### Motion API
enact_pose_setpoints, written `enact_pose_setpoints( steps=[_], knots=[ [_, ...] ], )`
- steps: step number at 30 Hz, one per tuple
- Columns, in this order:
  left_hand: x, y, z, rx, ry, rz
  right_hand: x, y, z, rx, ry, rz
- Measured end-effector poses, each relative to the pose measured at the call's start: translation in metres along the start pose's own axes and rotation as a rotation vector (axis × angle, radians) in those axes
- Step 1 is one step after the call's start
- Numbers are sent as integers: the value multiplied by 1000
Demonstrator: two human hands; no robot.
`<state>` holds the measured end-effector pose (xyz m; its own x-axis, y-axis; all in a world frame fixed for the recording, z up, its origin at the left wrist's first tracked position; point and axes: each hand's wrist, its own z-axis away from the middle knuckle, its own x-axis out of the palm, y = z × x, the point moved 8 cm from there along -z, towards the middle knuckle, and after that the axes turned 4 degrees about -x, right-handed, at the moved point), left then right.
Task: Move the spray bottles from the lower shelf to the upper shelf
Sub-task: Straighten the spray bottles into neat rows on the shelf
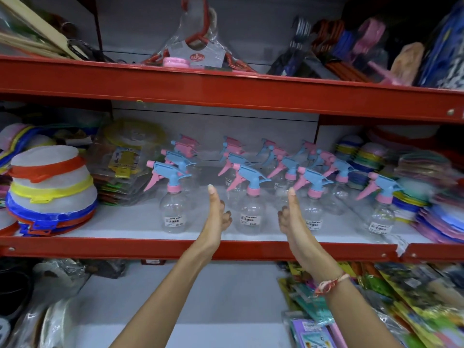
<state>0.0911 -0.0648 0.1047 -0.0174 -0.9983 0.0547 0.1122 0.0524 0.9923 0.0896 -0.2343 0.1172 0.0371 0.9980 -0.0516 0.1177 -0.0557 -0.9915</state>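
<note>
Several clear spray bottles with blue and pink trigger heads stand in rows on the middle shelf (100,228), between red rails. The front row holds one at the left (173,212), one in the middle (249,212), one further right (315,212) and one at the far right (381,217). My left hand (217,214) and my right hand (288,214) are raised either side of the middle front bottle, palms facing each other, thumbs up, fingers apart. Neither hand touches a bottle. A bare white shelf (200,297) lies below my forearms.
Stacked mesh covers with red, yellow and blue rims (50,187) fill the left of the bottle shelf, colourful stacks (426,192) the right. The top shelf (226,89) holds packed red hangers (198,46) and other hangers. Packaged goods (376,305) crowd the bottom right.
</note>
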Motion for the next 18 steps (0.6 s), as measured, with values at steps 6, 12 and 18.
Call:
enact_pose_setpoints(
  steps=[6,12,18],
  knots=[
    [11,-5,-6,-17,-18,-33,10,-1,-3,55,-91,11],
    [2,-10,-3,-12,2,-60,29,9,2,86,-244,107],
    [-6,-8,1,-7,37,-79,39,4,0,39,-249,131]
  ],
)
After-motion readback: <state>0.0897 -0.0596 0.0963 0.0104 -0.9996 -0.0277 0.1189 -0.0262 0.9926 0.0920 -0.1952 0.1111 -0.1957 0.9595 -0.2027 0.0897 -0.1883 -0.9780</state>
